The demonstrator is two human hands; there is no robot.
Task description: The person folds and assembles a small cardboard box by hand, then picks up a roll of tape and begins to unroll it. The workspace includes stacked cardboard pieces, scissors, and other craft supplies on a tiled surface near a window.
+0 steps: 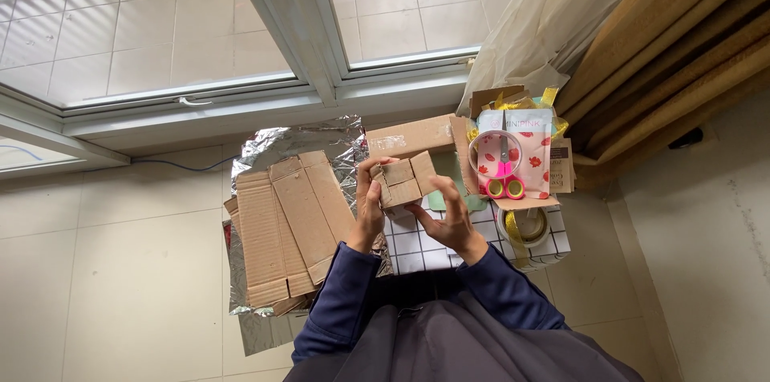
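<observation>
I hold a small brown cardboard box (403, 180) in front of me, its flaps partly folded. My left hand (369, 202) grips its left side, thumb on top. Fingers of my right hand (449, 218) press against the right and lower side of the box. Both arms wear dark blue sleeves. The box hangs above a white cloth with a dark grid pattern (417, 246).
Flattened cardboard sheets (285, 222) lie on crinkled silver foil (297, 141) to the left. To the right an open carton (513, 165) holds pink-handled scissors (504, 183), a printed pouch and gold ribbon; a tape roll (525, 226) sits below. A window sill and wooden boards border the floor.
</observation>
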